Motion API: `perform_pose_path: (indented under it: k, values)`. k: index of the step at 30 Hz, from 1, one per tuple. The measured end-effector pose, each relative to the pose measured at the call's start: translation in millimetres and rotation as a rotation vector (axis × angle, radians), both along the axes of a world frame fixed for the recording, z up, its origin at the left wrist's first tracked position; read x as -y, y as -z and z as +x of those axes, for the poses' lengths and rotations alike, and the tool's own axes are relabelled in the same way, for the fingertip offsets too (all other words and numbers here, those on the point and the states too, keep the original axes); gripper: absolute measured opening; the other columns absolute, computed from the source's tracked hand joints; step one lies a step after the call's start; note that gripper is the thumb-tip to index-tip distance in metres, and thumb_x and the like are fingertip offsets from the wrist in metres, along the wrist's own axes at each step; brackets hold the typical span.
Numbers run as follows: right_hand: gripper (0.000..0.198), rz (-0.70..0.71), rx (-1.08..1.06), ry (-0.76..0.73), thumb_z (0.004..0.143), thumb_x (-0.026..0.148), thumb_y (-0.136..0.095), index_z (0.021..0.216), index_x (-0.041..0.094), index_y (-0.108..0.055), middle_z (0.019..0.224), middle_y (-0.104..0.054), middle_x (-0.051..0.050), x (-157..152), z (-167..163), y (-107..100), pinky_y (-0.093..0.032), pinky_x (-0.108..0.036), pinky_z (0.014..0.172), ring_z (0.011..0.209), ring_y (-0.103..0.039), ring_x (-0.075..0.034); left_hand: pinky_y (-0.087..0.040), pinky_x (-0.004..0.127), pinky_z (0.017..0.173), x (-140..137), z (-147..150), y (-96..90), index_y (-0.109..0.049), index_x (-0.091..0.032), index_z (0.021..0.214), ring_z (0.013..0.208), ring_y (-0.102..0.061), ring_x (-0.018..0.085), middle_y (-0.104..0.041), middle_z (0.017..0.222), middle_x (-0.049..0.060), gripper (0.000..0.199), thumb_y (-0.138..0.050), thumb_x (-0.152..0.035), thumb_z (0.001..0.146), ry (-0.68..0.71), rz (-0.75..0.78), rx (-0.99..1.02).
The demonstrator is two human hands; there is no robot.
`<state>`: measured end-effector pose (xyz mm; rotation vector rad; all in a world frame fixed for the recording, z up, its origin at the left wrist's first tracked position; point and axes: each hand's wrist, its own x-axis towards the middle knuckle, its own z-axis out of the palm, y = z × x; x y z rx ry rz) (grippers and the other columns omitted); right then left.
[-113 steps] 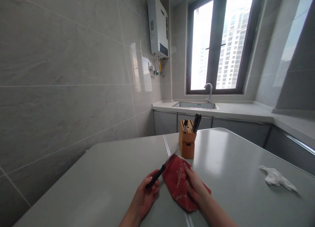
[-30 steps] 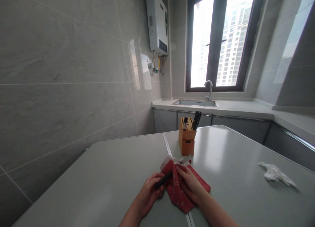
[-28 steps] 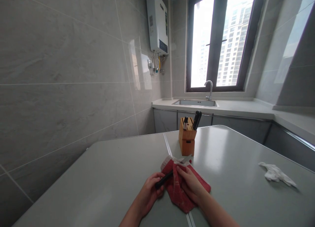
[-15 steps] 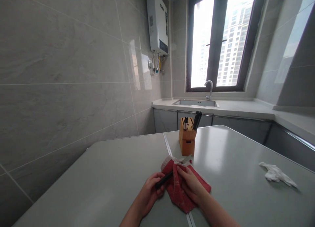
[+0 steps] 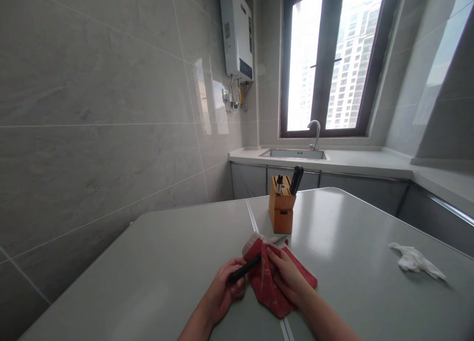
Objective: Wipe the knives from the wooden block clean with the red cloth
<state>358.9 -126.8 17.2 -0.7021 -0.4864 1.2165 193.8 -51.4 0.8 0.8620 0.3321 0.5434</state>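
Observation:
My left hand (image 5: 226, 285) is closed around the black handle of a knife (image 5: 245, 269), which points up and to the right. A red cloth (image 5: 269, 291) with a pale edge is wrapped about the knife near the base of its blade, and only the blade's tip shows past the cloth. My right hand (image 5: 287, 272) pinches the cloth over the blade; most of the blade is hidden beneath. Just beyond stands a wooden knife block (image 5: 282, 217), upright, with a black-handled knife (image 5: 296, 179) and a second, shorter handle (image 5: 279, 184) in its slots.
A crumpled white tissue (image 5: 418, 262) lies on the right of the pale table (image 5: 177, 252). Behind the table runs a counter (image 5: 363, 158) with a sink (image 5: 292, 154) and a faucet (image 5: 316, 133). A tiled wall (image 5: 103, 114) borders the left side.
The knife has slid slightly down and left with my left hand, and less of its blade tip shows past the cloth. My right hand and the cloth have stayed nearly in place.

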Motion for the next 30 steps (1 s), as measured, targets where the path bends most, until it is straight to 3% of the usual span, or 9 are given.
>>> perform_pose_path:
  k: [6,12,19,30]
  values:
    - [0.025,-0.004,0.003,0.008,0.066,0.032,-0.076,0.083,0.017,-0.064,0.072,-0.070,-0.002,0,1,-1,-0.052,-0.030,0.067,0.065,-0.065,-0.016,-0.017,0.018,0.045,4,-1,-7.6,-0.056,-0.013,0.095,0.042,-0.036,0.004,-0.057,0.058,0.001,0.019,-0.057,-0.026,0.082,-0.005,0.050,-0.066]
    - [0.025,0.022,-0.014,0.011,0.068,0.032,-0.074,0.084,0.017,-0.064,0.075,-0.070,-0.002,-1,0,-2,-0.053,-0.030,0.070,0.070,-0.066,-0.017,-0.021,0.018,0.046,4,-1,-6.6,-0.056,-0.014,0.090,0.044,-0.037,0.004,-0.052,0.056,-0.002,0.018,-0.062,-0.028,0.079,-0.034,0.021,-0.076]
    - [0.026,-0.005,-0.050,0.044,0.063,0.032,-0.078,0.080,0.018,-0.064,0.072,-0.069,-0.001,1,-1,-7,-0.053,-0.031,0.068,0.070,-0.067,-0.019,-0.016,0.017,0.044,-1,-6,-0.6,-0.058,-0.014,0.097,0.041,-0.029,0.003,-0.043,0.050,-0.006,0.022,-0.061,-0.028,0.079,0.051,-0.075,0.056]
    - [0.026,-0.007,-0.120,0.105,0.063,0.029,-0.078,0.081,0.020,-0.061,0.063,-0.067,0.003,-2,3,-2,-0.052,-0.027,0.059,0.053,-0.062,-0.013,-0.017,0.015,0.043,-6,-10,6.2,-0.060,-0.016,0.099,0.041,-0.028,0.003,-0.041,0.050,-0.006,0.022,-0.061,-0.028,0.081,0.145,-0.228,0.176]
